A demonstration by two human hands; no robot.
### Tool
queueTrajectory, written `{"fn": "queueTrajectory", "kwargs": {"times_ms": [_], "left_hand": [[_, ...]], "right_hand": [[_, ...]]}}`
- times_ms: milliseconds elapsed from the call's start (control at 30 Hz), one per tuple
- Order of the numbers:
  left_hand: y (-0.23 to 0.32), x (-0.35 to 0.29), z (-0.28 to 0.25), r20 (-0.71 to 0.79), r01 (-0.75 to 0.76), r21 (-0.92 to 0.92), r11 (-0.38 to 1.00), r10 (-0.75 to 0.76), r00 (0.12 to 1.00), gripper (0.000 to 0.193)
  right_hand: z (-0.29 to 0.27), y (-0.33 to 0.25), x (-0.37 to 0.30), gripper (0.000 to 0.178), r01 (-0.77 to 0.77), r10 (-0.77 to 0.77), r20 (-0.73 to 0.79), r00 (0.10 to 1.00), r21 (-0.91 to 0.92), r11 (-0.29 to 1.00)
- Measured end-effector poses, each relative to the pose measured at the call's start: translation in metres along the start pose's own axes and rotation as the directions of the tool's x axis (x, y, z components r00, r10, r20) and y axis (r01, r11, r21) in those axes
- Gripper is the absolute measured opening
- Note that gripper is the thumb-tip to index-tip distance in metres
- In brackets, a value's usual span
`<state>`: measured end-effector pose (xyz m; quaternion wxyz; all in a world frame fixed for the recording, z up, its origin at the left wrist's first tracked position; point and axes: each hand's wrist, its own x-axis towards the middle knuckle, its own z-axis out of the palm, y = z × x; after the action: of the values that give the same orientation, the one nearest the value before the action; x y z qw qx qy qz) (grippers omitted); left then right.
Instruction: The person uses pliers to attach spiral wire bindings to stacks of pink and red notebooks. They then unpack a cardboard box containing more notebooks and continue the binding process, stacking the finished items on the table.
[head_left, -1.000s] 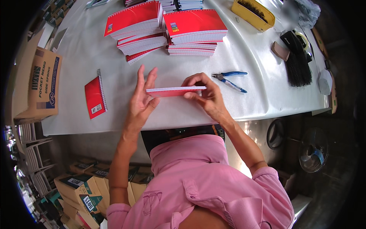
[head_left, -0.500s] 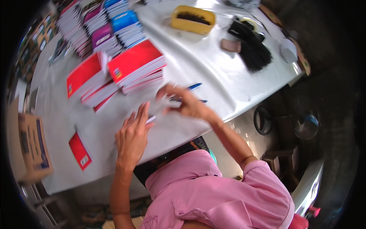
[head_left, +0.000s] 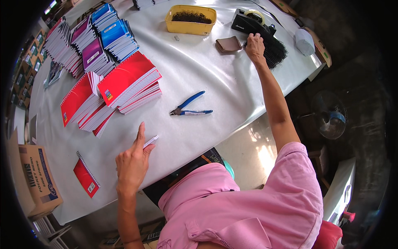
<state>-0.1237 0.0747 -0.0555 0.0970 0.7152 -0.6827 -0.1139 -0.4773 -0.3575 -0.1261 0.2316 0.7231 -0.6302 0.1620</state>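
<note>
My left hand [head_left: 132,164], above the near part of the table, is closed on a thin pad [head_left: 151,141] whose white edge shows past the thumb. My right hand [head_left: 255,45] is stretched far to the right, at the left side of a heap of black spiral binding coils [head_left: 275,52]. Its fingers are bent and drawn together, and what they pinch is hidden. Between the hands lie cutting pliers [head_left: 178,111] with blue handles, spread apart. A small red spiral notebook [head_left: 86,177] lies left of my left hand.
Red notebooks [head_left: 129,76] stand stacked left of centre, with purple and blue notebooks [head_left: 116,35] behind. A yellow tub [head_left: 190,28] holds dark coils. A black tape dispenser [head_left: 244,24] and a small brown tray [head_left: 229,44] sit near my right hand. A cardboard box [head_left: 39,174] borders the left edge.
My right hand has moved from beside my left hand, over the pliers, out to the black coils, uncovering the pliers. My left hand keeps the pad. The whole view has shifted slightly.
</note>
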Motion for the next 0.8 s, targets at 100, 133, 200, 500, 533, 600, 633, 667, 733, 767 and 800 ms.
{"fn": "queueTrajectory", "kwargs": {"times_ms": [100,133,200,500,533,600,633,667,733,767,800], "left_hand": [[-0.003,0.0,-0.004,0.029,0.031,-0.003,1.0,-0.031,0.999,0.058],[-0.003,0.0,-0.004,0.003,0.014,-0.025,1.0,-0.013,1.0,0.057],[-0.005,-0.001,-0.002,-0.05,-0.022,-0.067,0.998,0.018,0.999,0.055],[-0.005,0.002,-0.003,-0.033,-0.014,-0.063,0.998,0.012,0.999,0.053],[-0.005,0.003,-0.002,-0.038,-0.016,-0.051,0.999,0.014,0.999,0.053],[-0.005,0.004,-0.001,-0.048,-0.018,-0.027,0.999,0.017,0.999,0.053],[-0.006,0.003,-0.001,-0.056,-0.018,-0.046,0.999,0.016,0.998,0.053],[-0.006,0.003,-0.001,-0.064,-0.019,-0.066,0.998,0.014,0.998,0.053],[-0.006,0.003,-0.001,-0.071,-0.019,-0.076,0.997,0.014,0.997,0.052],[-0.005,0.003,-0.003,-0.065,-0.023,-0.068,0.997,0.018,0.998,0.052],[-0.004,0.004,-0.003,-0.06,-0.027,-0.061,0.998,0.024,0.998,0.051]], "right_hand": [[-0.01,-0.011,-0.008,0.017,0.079,-0.079,-0.008,0.997,-0.026,0.997],[-0.017,-0.01,-0.013,0.016,0.095,-0.096,-0.038,0.995,-0.024,0.995],[-0.017,-0.011,-0.018,0.015,0.143,-0.146,-0.079,0.986,-0.038,0.989],[-0.019,0.001,-0.024,0.016,0.127,-0.126,0.014,0.992,-0.111,0.986],[-0.017,0.002,-0.019,0.017,0.186,-0.181,0.045,0.982,-0.146,0.972],[-0.018,0.012,-0.01,0.02,0.258,-0.244,0.117,0.963,-0.126,0.958],[-0.02,0.013,-0.008,0.019,0.235,-0.227,0.105,0.968,-0.08,0.969],[-0.023,0.014,-0.007,0.018,0.213,-0.209,0.094,0.973,-0.033,0.977],[-0.035,0.018,-0.004,0.015,0.173,-0.181,0.101,0.978,0.084,0.981],[-0.041,0.022,-0.003,0.016,0.155,-0.163,0.123,0.979,0.07,0.985],[-0.047,0.024,-0.001,0.016,0.219,-0.222,0.074,0.972,0.048,0.975]]}}
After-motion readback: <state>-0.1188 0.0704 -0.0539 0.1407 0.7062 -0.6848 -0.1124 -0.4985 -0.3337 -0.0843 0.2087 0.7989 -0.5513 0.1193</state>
